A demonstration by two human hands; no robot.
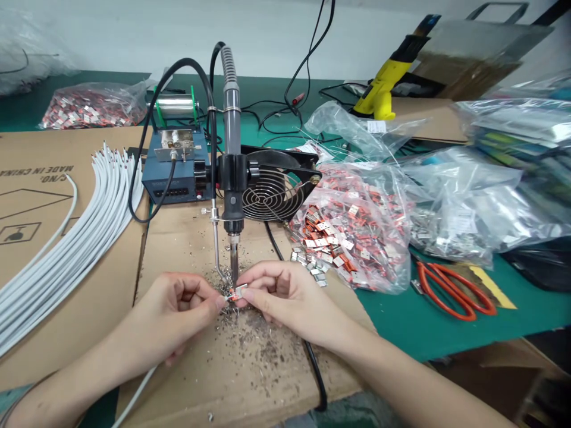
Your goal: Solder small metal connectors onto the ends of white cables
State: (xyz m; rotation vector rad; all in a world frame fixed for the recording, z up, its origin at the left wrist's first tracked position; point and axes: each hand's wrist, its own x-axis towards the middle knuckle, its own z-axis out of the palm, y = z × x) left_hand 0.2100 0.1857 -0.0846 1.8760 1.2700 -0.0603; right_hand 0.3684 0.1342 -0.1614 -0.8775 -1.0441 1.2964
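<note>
My left hand (182, 303) and my right hand (285, 297) meet in front of me, fingertips pinching a small silver-and-orange metal connector (236, 292). Directly above it, the tip of a vertically mounted automatic soldering iron (232, 208) points down, very close to the connector or touching it; I cannot tell which. A thin metal solder guide (217, 249) curves down beside the tip. Beneath my hands, scattered dark solder debris covers the cardboard work surface (250, 374).
White cables (89, 238) with stripped ends fan across cardboard at left. A blue soldering control unit (178, 166) with a solder spool and a wire-guarded fan (272, 190) stand behind the iron. Bags of connectors (348, 226) and red-handled scissors (455, 291) lie at right.
</note>
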